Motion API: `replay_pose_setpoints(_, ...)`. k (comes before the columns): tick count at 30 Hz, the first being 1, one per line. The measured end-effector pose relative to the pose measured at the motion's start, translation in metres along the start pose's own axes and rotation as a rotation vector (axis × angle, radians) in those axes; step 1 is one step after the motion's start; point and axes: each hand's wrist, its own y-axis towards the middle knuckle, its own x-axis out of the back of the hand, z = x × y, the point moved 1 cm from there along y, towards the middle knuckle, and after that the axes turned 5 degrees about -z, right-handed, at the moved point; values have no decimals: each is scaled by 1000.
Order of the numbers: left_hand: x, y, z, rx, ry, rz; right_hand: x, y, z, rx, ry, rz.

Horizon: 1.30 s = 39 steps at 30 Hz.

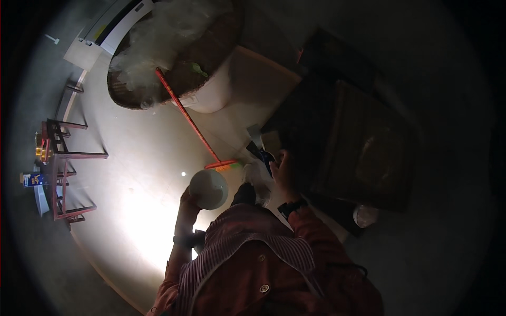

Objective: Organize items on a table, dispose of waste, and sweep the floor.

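Note:
My left hand [190, 201] is closed on the side of a round white bowl [208, 188], which is tipped so that its pale inside shows. My right hand [285, 174] grips a short tool with a dark blue handle [268, 157]. A dark, flat end of it points away from me. Just beyond that end are a pale flat piece [254, 134] and a tan block-like thing [271, 142]; whether the tool touches either is unclear in the dimness. A broom [196, 127] with a red handle and orange-green bristles lies past the bowl.
Far ahead, a wide round woven tray [132, 99] rests on a white tub [213, 97], carrying pale, wispy material and a green leaf [197, 69]. Wooden stools [79, 155] stand left. A large dark boxy structure [363, 147] fills the right. A clear, rounded container [365, 215] sits beside it.

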Motion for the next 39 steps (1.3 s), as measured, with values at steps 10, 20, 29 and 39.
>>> replay_pose_setpoints(10, -31, 4, -6, -44, -197, 239, -36, -5, -68, -112, -260, 126)
replay_pose_setpoints(20, -59, 36, -63, -97, -162, 402, 7, -3, -26, -391, 50, 310)
replay_pose_setpoints(29, -98, 72, -108, 2, -12, 578, 97, -75, 19, -319, 167, 308)
replay_pose_setpoints(39, -111, 117, -119, -362, 333, 736, 122, -123, 46, -472, 50, 186)
